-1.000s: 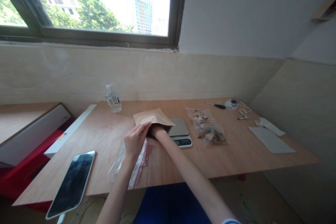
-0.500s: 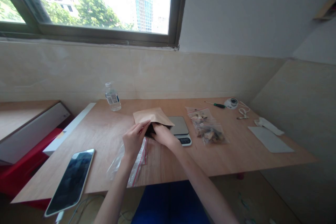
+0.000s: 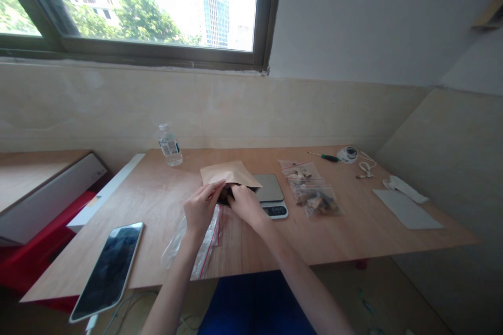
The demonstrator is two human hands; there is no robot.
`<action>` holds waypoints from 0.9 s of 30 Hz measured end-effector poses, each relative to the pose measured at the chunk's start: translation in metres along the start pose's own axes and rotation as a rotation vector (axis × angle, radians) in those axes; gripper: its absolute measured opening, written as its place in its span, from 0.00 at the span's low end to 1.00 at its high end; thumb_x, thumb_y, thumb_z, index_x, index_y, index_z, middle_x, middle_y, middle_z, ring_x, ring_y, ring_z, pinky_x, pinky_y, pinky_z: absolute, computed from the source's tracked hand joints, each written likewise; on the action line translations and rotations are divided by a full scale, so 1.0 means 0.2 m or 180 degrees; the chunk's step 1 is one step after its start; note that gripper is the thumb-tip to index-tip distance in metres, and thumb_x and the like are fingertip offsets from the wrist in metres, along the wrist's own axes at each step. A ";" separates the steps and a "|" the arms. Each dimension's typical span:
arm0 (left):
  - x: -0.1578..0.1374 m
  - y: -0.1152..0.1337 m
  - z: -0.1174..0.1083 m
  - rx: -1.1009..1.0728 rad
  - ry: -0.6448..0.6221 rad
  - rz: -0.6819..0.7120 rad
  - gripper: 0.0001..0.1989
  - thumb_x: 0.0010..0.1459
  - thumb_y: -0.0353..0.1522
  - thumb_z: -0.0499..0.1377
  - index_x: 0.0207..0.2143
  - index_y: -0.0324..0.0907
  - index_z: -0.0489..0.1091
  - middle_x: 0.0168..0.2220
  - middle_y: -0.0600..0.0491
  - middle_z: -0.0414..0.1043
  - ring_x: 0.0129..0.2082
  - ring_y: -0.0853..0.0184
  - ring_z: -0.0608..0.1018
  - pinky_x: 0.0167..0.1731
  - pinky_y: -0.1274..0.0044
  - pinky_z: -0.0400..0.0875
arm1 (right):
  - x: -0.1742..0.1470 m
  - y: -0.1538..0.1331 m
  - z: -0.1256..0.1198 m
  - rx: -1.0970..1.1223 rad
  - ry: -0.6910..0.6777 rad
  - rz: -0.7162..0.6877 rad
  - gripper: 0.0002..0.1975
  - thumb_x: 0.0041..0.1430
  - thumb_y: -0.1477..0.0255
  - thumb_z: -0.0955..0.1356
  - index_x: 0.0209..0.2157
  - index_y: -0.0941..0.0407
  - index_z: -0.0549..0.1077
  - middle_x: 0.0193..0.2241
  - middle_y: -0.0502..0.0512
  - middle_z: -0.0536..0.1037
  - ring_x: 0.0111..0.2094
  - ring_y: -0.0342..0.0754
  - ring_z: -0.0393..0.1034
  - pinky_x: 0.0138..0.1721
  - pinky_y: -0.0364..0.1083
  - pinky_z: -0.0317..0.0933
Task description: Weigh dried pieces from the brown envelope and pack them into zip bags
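Note:
A brown kraft paper bag (image 3: 228, 171) lies with its mouth toward me, dark inside. My left hand (image 3: 200, 208) pinches the upper edge of that mouth between thumb and fingers. The fingers of my right hand (image 3: 244, 203) reach into the opening and are mostly hidden, so what they hold there cannot be made out. Just right of the bag is a kitchen scale (image 3: 270, 188) with a lit display, partly covered by the bag and my right hand. Clear zip bags (image 3: 206, 246) with red seals lie under my left forearm.
Two zip bags of dried pieces (image 3: 319, 201) lie right of the scale. A water bottle (image 3: 170, 146) stands at the back left, a phone (image 3: 110, 269) at the front left. Farther right are a screwdriver (image 3: 329, 157), a small dome camera (image 3: 348, 155) and a white sheet (image 3: 406, 209).
My right hand has drawn back very slightly at the bag's mouth, where brownish contents now show more. My left hand keeps its pinch on the edge.

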State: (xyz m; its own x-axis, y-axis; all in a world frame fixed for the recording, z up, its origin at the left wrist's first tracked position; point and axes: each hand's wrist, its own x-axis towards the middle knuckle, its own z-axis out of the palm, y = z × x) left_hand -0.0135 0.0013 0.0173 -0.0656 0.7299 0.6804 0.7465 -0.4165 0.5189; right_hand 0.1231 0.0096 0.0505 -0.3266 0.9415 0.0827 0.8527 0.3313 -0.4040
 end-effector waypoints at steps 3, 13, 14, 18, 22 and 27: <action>0.00 0.00 0.00 0.0000 0.0024 -0.0008 0.12 0.58 0.40 0.55 0.40 0.50 0.75 0.35 0.57 0.79 0.30 0.70 0.79 0.28 0.82 0.68 | -0.04 -0.02 0.00 -0.0160 0.0279 -0.0030 0.14 0.61 0.80 0.58 0.43 0.60 0.71 0.40 0.63 0.77 0.42 0.53 0.72 0.41 0.47 0.62; 0.05 0.01 -0.02 0.0035 -0.0087 -0.0149 0.12 0.58 0.41 0.55 0.39 0.51 0.75 0.35 0.58 0.79 0.30 0.70 0.79 0.29 0.82 0.69 | -0.14 -0.01 0.03 0.0262 0.1251 -0.0157 0.12 0.61 0.79 0.60 0.40 0.57 0.72 0.37 0.57 0.77 0.40 0.53 0.66 0.43 0.51 0.59; 0.05 0.01 -0.02 0.0018 -0.0093 -0.0177 0.12 0.58 0.41 0.54 0.39 0.52 0.75 0.35 0.59 0.79 0.30 0.70 0.79 0.29 0.82 0.69 | -0.16 0.01 0.01 0.0405 0.1310 -0.0161 0.11 0.61 0.78 0.60 0.39 0.56 0.73 0.36 0.57 0.77 0.40 0.53 0.66 0.43 0.51 0.59; 0.07 0.01 -0.02 0.0046 -0.0052 -0.0318 0.11 0.57 0.41 0.55 0.37 0.52 0.76 0.34 0.60 0.79 0.28 0.70 0.78 0.27 0.82 0.68 | -0.24 0.10 -0.05 0.1174 0.1640 -0.0206 0.08 0.59 0.74 0.63 0.34 0.55 0.74 0.33 0.55 0.77 0.37 0.51 0.68 0.40 0.48 0.62; 0.11 -0.02 -0.03 0.0010 0.0040 -0.0415 0.11 0.57 0.41 0.56 0.36 0.50 0.76 0.33 0.59 0.79 0.27 0.70 0.78 0.27 0.81 0.67 | -0.29 0.30 -0.03 0.1753 0.1906 0.0254 0.09 0.55 0.68 0.65 0.34 0.57 0.75 0.31 0.56 0.77 0.33 0.49 0.70 0.36 0.46 0.63; 0.11 -0.07 -0.03 -0.0178 0.0051 -0.0474 0.11 0.57 0.41 0.56 0.36 0.49 0.76 0.35 0.58 0.79 0.30 0.69 0.79 0.30 0.80 0.69 | -0.15 0.59 0.09 0.1733 0.1692 0.0758 0.13 0.53 0.69 0.64 0.36 0.62 0.74 0.32 0.60 0.79 0.33 0.49 0.72 0.36 0.45 0.64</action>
State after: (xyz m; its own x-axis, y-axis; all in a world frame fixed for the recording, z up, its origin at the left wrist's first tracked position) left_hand -0.0292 0.0206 0.0287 -0.1836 0.7773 0.6017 0.6897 -0.3343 0.6423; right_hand 0.2269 0.0193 -0.0163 0.1945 0.9318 0.3064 0.5112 0.1703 -0.8424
